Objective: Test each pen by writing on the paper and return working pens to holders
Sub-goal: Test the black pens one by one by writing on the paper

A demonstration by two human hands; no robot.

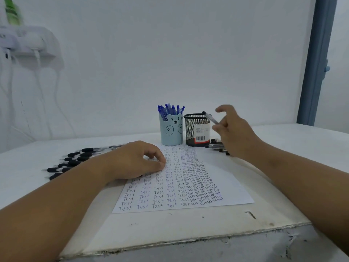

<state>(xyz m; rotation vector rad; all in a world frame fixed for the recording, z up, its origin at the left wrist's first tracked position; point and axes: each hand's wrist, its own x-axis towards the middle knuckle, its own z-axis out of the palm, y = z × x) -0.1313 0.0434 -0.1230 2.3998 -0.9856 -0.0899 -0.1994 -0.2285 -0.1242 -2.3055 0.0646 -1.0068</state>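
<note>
right hand (233, 129) pinches a black pen (210, 117) just over the mesh holder (197, 129) beside it, left hand (136, 160) loosely curled, holding nothing, resting on the paper (188, 178); return step, next likely tip pen down and drop it in.

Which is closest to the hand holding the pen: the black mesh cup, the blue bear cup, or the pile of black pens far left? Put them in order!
From the right hand:
1. Black mesh cup, just left of it.
2. Blue bear cup, next one over.
3. Pile of black pens, far left on the table.
</note>
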